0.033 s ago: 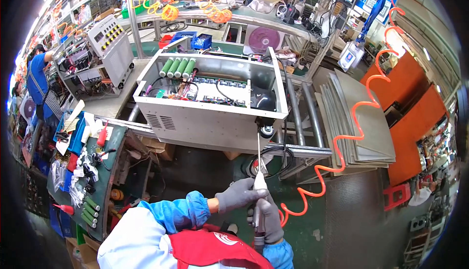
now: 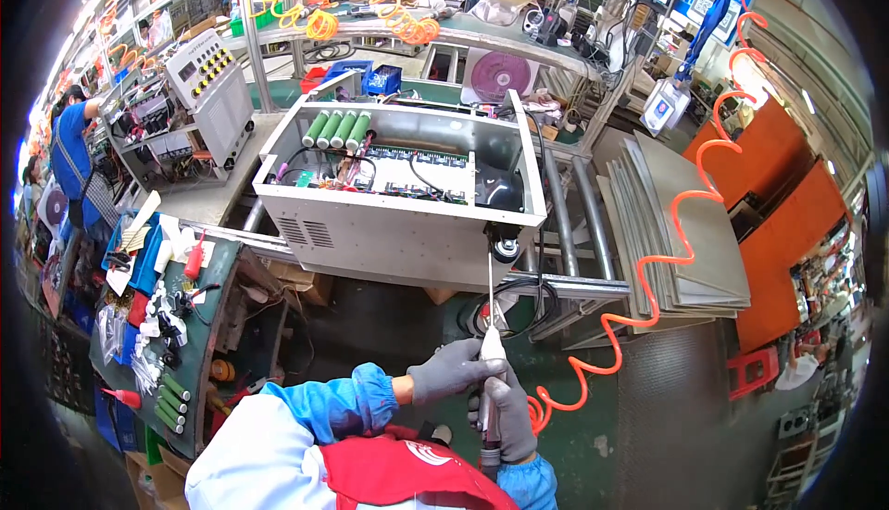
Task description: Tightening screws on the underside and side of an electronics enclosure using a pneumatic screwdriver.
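Note:
Both my hands wear grey gloves and hold one powered screwdriver (image 2: 490, 362) upright in front of me. My left hand (image 2: 451, 371) pinches its pale nose, while my right hand (image 2: 506, 415) wraps the body lower down. The long thin bit (image 2: 490, 283) points up to a black round part (image 2: 505, 245) at the front right corner of an open grey metal chassis (image 2: 389, 232). Inside the chassis are several green cylinders (image 2: 340, 128) and a circuit board (image 2: 407, 175). An orange coiled air hose (image 2: 648, 278) runs from near the tool up to the right.
The chassis rests on a roller conveyor (image 2: 565, 223). Grey metal panels (image 2: 676, 232) are stacked to the right. A curved green side bench (image 2: 157, 325) on the left carries small tools and parts. A person in blue (image 2: 69, 153) works at far left.

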The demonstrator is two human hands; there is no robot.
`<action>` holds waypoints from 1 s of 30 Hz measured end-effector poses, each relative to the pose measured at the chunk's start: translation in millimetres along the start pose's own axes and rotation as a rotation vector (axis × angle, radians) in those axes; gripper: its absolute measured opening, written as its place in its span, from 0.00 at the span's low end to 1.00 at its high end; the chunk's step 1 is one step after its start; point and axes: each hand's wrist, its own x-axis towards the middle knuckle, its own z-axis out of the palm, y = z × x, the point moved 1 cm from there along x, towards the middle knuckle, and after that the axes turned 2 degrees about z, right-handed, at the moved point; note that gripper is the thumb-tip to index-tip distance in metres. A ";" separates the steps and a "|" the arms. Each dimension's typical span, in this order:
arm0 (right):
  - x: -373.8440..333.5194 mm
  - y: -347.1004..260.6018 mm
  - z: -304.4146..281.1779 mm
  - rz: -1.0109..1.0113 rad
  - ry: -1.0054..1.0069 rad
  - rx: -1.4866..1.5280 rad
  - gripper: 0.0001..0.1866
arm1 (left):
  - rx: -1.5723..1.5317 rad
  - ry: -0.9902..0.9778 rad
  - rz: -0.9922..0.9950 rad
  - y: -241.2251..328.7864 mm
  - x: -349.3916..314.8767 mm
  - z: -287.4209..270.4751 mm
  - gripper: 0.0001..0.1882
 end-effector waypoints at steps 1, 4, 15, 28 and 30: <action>1.5 0.6 0.7 -0.026 -0.003 -0.004 0.21 | -0.038 -0.026 -0.047 2.8 -2.2 -0.6 0.27; -0.6 -4.7 5.5 -0.040 0.011 -0.037 0.21 | -0.115 -0.085 -0.041 -4.2 2.0 -1.7 0.26; 18.9 41.1 -31.8 0.101 -0.246 0.465 0.29 | -0.042 0.037 0.063 -4.2 2.2 1.2 0.26; 3.7 4.8 4.5 0.015 -0.010 0.008 0.22 | -0.093 0.017 0.011 -0.8 -7.0 -3.1 0.30; 1.1 0.9 6.7 0.018 0.004 0.020 0.23 | -0.112 0.013 0.002 -0.9 -6.0 -2.8 0.30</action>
